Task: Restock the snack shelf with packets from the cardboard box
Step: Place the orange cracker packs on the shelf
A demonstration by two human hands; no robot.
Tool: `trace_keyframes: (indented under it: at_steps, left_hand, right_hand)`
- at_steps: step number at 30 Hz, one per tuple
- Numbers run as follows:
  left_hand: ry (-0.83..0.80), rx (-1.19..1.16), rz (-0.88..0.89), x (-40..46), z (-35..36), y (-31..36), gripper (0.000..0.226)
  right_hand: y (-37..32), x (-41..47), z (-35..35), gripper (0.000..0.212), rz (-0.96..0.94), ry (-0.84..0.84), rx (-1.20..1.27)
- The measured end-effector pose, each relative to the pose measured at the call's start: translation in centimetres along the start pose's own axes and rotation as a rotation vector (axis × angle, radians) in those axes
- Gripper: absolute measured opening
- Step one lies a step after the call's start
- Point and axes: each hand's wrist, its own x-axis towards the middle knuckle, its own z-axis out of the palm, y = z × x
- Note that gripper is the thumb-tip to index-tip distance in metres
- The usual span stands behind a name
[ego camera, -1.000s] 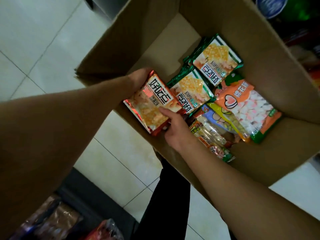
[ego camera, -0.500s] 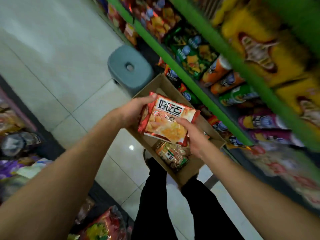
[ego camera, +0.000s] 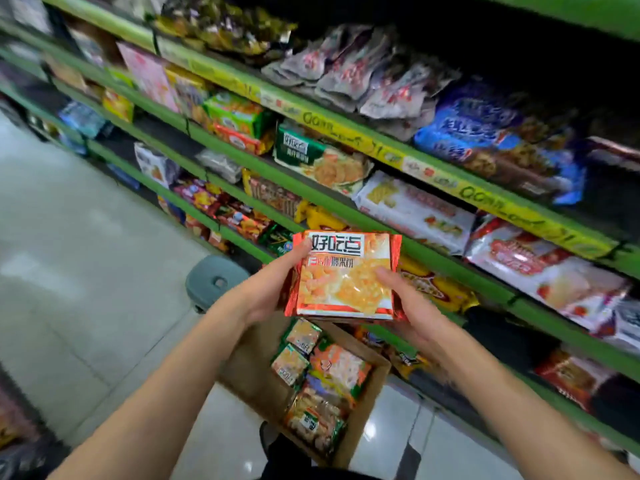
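Note:
A red and orange snack packet (ego camera: 343, 278) is held up in front of me, between both hands. My left hand (ego camera: 266, 289) grips its left edge with the thumb on the front. My right hand (ego camera: 412, 306) holds its right side and underside, thumb on the front. More packets of the same kind seem stacked behind it. Below, the open cardboard box (ego camera: 367, 420) holds several green, orange and clear packets. The green snack shelf (ego camera: 346, 216) runs across the upper right, full of packets.
A grey round stool (ego camera: 214, 282) stands on the tiled floor just left of the box. A second rack of goods (ego camera: 14, 427) shows at the lower left edge. My dark trouser legs are under the box.
The packet has come up out of the box to chest height. My view has swung from the box up to the shelves.

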Motion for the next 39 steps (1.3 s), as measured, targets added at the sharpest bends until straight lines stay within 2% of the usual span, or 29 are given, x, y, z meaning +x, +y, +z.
trace_keyframes:
  at_steps: [2, 8, 14, 16, 20, 22, 25, 29, 35, 37, 39]
  left_hand:
    - [-0.044, 0.023, 0.030, -1.0, 3.1, 1.5, 0.055]
    - [-0.127, 0.097, 0.126, -3.9, 13.4, 3.2, 0.068]
    - [-0.168, 0.050, 0.189, -6.1, 22.6, 2.7, 0.077]
    - [-0.162, 0.023, 0.181, -6.6, 24.9, 2.3, 0.076]
    - [-0.110, -0.012, 0.201, -7.6, 29.4, 2.4, 0.046]
    - [-0.102, -0.038, 0.203, -8.0, 31.3, 2.8, 0.043]
    - [-0.094, -0.060, 0.178, -7.9, 32.4, 3.4, 0.049]
    - [-0.111, -0.110, 0.170, -6.6, 31.8, 4.0, 0.057]
    - [-0.126, -0.306, 0.182, -3.5, 29.8, 5.3, 0.049]
    - [-0.120, -0.336, 0.193, -2.6, 28.8, 6.2, 0.051]
    - [-0.129, -0.351, 0.212, -1.8, 27.7, 7.4, 0.050]
  right_hand:
    - [-1.8, -2.6, -1.8, 0.086, -0.047, -0.017, -0.035]
    - [-5.2, -10.3, -9.0, 0.052, -0.120, -0.096, 0.025]
    - [-6.3, -17.5, -15.9, 0.044, -0.165, -0.113, 0.137]
    - [-6.6, -19.6, -17.7, 0.050, -0.187, -0.119, 0.152]
    - [-8.0, -23.0, -20.6, 0.062, -0.223, -0.173, 0.194]
    - [-9.1, -24.1, -21.5, 0.076, -0.234, -0.186, 0.193]
    - [-10.5, -24.9, -21.8, 0.082, -0.219, -0.197, 0.188]
    - [-11.7, -24.3, -20.9, 0.073, -0.204, -0.220, 0.152]
    - [-14.3, -21.7, -19.4, 0.067, -0.223, -0.186, 0.117]
    - [-15.7, -20.5, -19.6, 0.071, -0.235, -0.115, 0.049]
    - [-17.4, -18.9, -20.1, 0.070, -0.250, 0.048, -0.009]
